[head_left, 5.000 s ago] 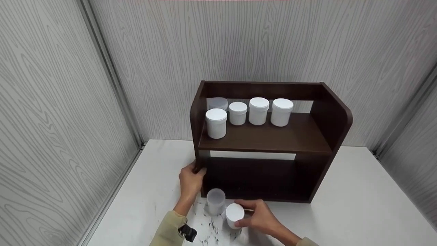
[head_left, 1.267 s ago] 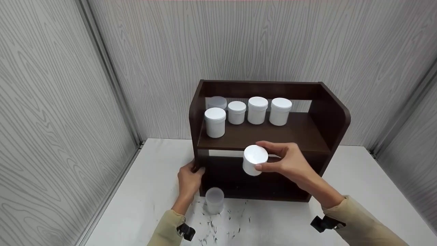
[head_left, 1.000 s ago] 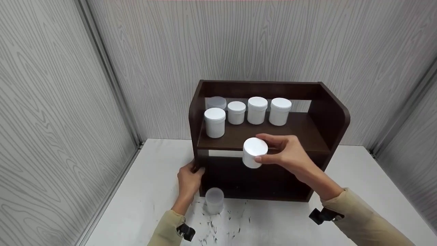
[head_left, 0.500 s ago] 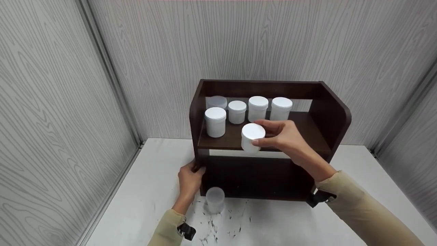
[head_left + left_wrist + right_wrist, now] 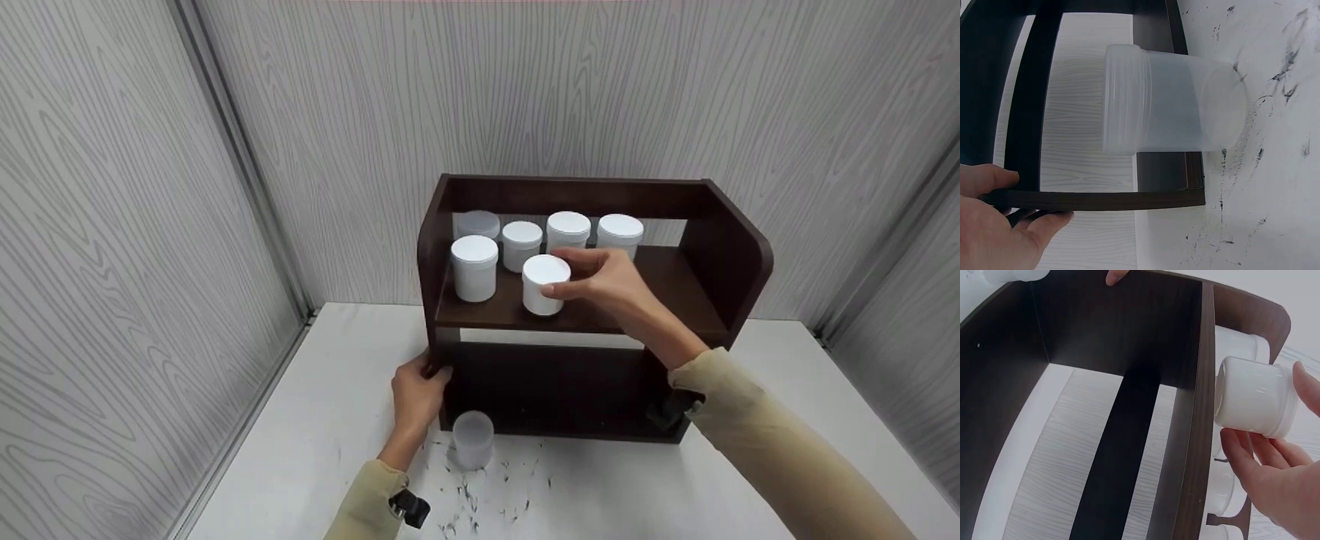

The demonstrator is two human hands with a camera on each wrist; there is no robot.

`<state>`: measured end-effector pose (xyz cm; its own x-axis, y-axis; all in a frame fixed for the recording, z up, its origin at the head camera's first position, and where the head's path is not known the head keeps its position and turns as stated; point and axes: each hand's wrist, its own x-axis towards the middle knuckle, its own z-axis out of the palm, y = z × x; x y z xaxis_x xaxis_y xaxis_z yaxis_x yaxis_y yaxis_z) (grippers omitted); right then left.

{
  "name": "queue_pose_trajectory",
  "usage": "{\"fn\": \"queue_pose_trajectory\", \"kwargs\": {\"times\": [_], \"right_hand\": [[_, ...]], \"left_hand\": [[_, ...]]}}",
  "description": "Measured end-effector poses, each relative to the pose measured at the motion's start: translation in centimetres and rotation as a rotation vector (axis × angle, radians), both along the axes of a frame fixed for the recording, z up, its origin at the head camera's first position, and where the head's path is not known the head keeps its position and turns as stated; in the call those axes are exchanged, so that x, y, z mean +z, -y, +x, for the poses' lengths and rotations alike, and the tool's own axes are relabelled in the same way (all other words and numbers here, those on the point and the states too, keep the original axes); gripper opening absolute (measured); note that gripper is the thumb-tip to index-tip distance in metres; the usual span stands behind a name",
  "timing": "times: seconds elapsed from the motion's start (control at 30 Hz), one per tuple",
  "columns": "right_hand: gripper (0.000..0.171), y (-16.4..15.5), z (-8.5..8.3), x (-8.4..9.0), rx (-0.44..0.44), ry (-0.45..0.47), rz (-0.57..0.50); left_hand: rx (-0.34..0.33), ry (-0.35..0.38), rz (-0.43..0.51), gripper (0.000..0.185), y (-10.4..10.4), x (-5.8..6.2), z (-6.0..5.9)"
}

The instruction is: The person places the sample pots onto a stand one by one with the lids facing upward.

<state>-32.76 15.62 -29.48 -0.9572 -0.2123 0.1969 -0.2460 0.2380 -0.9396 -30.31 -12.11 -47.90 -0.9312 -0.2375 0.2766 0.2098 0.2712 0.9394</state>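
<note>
In the head view, my right hand (image 5: 607, 285) pinches a small white lidded jar (image 5: 544, 289) between thumb and fingers, upright at the front of the upper shelf. Whether its base touches the board I cannot tell. The right wrist view shows the same white jar (image 5: 1255, 396) by the shelf's front edge. My left hand (image 5: 418, 390) grips the left side panel of the dark brown shelf unit (image 5: 581, 319), with the thumb inside and fingers outside (image 5: 1044, 228). A translucent lidded jar (image 5: 1174, 101) stands on the table, just before the unit's lower left corner.
On the upper shelf, a taller white jar (image 5: 474, 270) stands front left. Behind are a translucent jar (image 5: 480, 223), a short white jar (image 5: 521, 247) and two taller ones (image 5: 568, 227), partly hidden by my right hand. Dark scuffs mark the white table (image 5: 480, 502). Grey wood-grain panels (image 5: 360, 112) surround it.
My right hand has lifted the white jar from the table beside the translucent jar, up past the lower opening and onto the upper shelf's front area. The left hand has stayed on the side panel.
</note>
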Motion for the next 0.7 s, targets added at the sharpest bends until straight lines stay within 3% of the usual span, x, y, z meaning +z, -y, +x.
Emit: {"fn": "queue_pose_trajectory", "kwargs": {"times": [0.37,0.7], "right_hand": [[0.070,0.8,-1.8,-0.3,-0.026,0.011,0.052],[0.063,1.3,-2.8,0.1,0.002,0.041,0.001]], "left_hand": [[0.008,0.020,0.007,0.048,0.0,-0.1,0.0],[-0.005,0.018,0.015,0.048,0.1,0.0,0.0]]}}
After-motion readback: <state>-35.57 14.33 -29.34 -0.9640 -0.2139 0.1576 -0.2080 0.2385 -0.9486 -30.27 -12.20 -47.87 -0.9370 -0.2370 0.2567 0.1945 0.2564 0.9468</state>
